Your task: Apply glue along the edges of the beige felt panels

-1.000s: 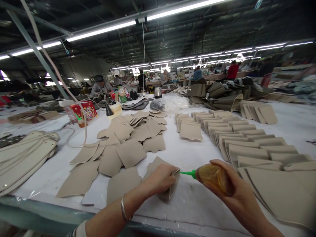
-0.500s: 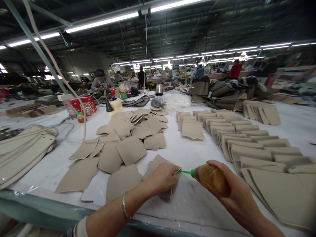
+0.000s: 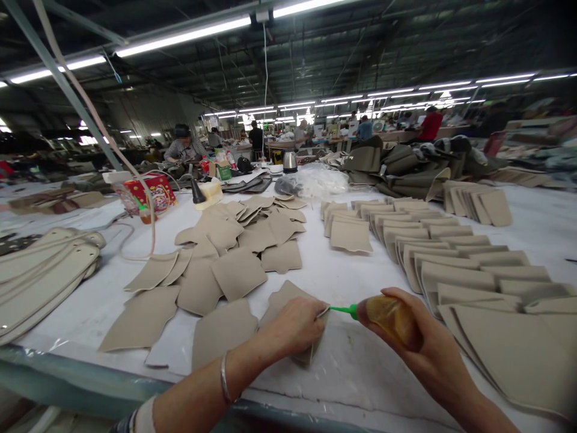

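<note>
My left hand [image 3: 300, 325] grips the right edge of a beige leather-like panel [image 3: 286, 294] near the table's front, its fingers pinched on the folded-up edge. In my right hand [image 3: 426, 343] lies a squeeze bottle of amber glue [image 3: 390, 319], tilted on its side with the fingers wrapped around it. The bottle's green nozzle [image 3: 343, 310] points left, its tip at the panel's edge beside my left fingertips. Whether glue is coming out is too small to tell. Loose beige panels [image 3: 238, 273] are scattered to the left of my hands.
Rows of overlapping folded beige panels [image 3: 455, 279] stand on the right. Larger pale panels [image 3: 49, 276] are stacked at far left. Farther back are a red box [image 3: 155, 192], a second glue bottle [image 3: 144, 213], a clear plastic bag [image 3: 315, 183] and a kettle [image 3: 290, 162]. Several people work in the distance.
Both hands keep almost the same place; the bottle's nozzle has shifted very slightly up along the panel's edge. The whole view has moved a little.
</note>
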### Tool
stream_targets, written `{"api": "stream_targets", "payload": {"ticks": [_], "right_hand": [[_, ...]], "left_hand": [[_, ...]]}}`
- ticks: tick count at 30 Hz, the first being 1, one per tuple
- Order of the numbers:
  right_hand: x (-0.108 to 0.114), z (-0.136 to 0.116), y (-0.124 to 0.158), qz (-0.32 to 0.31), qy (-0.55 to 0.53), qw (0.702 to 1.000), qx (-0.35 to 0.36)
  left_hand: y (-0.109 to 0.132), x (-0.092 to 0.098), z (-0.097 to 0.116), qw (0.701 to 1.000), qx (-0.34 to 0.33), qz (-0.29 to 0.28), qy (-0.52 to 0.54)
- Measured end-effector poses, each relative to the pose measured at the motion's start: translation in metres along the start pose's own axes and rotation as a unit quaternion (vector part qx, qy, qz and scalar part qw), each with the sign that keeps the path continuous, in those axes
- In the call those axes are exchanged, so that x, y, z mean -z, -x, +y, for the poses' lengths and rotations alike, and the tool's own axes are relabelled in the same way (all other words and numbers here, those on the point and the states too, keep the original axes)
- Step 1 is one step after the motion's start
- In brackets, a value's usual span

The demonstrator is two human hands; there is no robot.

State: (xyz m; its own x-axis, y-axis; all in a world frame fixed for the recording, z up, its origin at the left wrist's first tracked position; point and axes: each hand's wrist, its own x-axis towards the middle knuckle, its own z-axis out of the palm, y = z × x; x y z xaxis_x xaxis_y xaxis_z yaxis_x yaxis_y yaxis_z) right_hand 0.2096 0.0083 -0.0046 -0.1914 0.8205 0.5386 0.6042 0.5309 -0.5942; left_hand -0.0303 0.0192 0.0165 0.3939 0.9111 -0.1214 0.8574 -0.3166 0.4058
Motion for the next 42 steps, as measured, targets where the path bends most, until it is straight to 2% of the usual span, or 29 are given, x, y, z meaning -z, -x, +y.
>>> {"api": "stream_targets", "payload": {"ticks": [7, 13, 18, 21, 24, 29, 33, 38, 42], "right_hand": [[0.000, 0.001, 0.005, -0.013, -0.025, 0.999, -0.032], [0.001, 0.005, 0.005, 0.004, -0.044, 0.997, -0.067], [0.001, 0.006, 0.009, -0.038, -0.095, 0.990, -0.093], [0.000, 0.007, 0.011, -0.016, -0.103, 0.989, -0.107], [-0.001, 0.009, 0.014, -0.004, -0.090, 0.990, -0.110], [-0.002, 0.007, 0.025, -0.058, -0.122, 0.985, -0.111], [-0.003, 0.006, 0.030, -0.036, -0.111, 0.986, -0.118], [-0.005, 0.003, 0.038, -0.065, -0.135, 0.982, -0.117], [-0.005, -0.002, 0.043, -0.042, -0.124, 0.985, -0.112]], "left_hand": [[0.003, 0.004, 0.002, 1.000, -0.007, -0.009, 0.015], [0.005, 0.004, 0.002, 0.999, 0.001, -0.024, 0.028], [0.006, 0.002, -0.001, 0.999, 0.000, -0.022, 0.033], [0.004, -0.002, -0.004, 0.999, 0.000, -0.023, 0.032], [0.003, -0.006, -0.008, 0.999, -0.014, -0.015, 0.039], [0.003, -0.010, -0.011, 0.997, -0.032, 0.003, 0.071], [0.004, -0.006, -0.009, 0.997, -0.036, 0.005, 0.073], [0.005, -0.007, -0.009, 0.997, -0.033, -0.001, 0.076], [0.005, -0.010, -0.011, 0.996, -0.029, 0.005, 0.079]]}}
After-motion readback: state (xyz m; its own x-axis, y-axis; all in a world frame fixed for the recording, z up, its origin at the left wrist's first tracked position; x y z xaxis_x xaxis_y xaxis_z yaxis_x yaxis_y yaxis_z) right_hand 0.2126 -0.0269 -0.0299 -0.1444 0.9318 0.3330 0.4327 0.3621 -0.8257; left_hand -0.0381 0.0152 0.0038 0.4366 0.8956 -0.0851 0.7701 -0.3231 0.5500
